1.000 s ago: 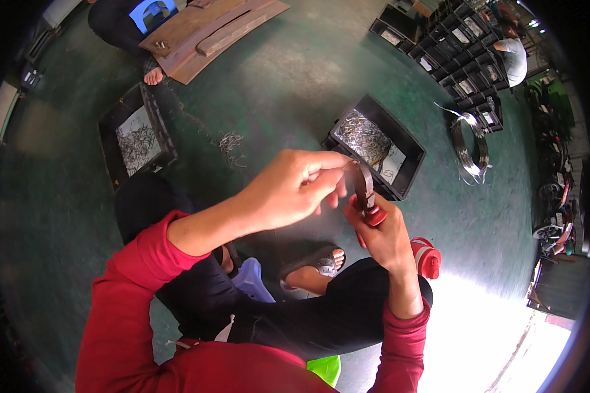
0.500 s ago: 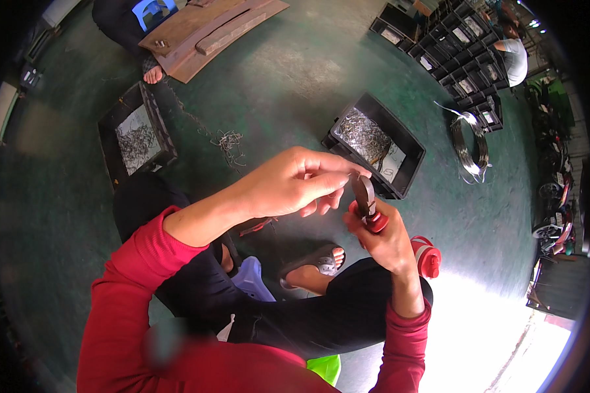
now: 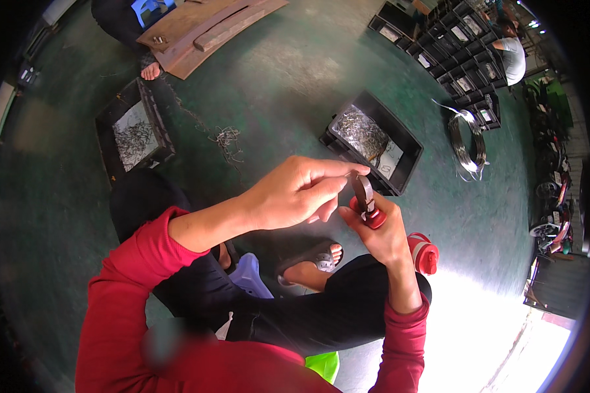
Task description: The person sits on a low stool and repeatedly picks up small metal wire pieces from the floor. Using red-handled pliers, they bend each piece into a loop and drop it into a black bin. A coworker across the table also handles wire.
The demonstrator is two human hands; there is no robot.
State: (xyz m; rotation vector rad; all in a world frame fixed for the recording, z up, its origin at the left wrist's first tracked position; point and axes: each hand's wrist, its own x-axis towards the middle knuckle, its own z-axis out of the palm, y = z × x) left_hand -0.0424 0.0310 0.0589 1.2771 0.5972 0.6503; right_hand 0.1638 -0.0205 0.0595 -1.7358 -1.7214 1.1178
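Your right hand (image 3: 381, 230) is closed around the red handles of a pair of pliers (image 3: 364, 200), gripping them low so the dark metal head stands up out of your fist. The tool's long axis runs nearly upright in the picture, head pointing away from you and leaning slightly to your left, handles toward your wrist. Your left hand (image 3: 294, 194) comes in from the left and meets it there, thumb and forefinger pinched together right at the head of the pliers; whatever sits between those fingertips is too small to make out.

Just below your right wrist, a red bottle (image 3: 424, 253) stands on the green floor (image 3: 288, 85) beside your knee. Under your left hand, your sandalled foot (image 3: 313, 262) rests beside a pale blue stool (image 3: 250, 275).

Beyond the pliers' head lies a black tray (image 3: 404, 141) of grey wire pieces, close past your fingertips. Farther out to the right of it sits a coil of wire (image 3: 466, 139). Well off to the left of your left hand is a second black tray (image 3: 132, 131) with more wire pieces, and between the trays a small tangle of wire (image 3: 227, 139) lies loose. Farthest away, stacked black crates (image 3: 462, 52) and wooden boards (image 3: 203, 29) sit near other people.
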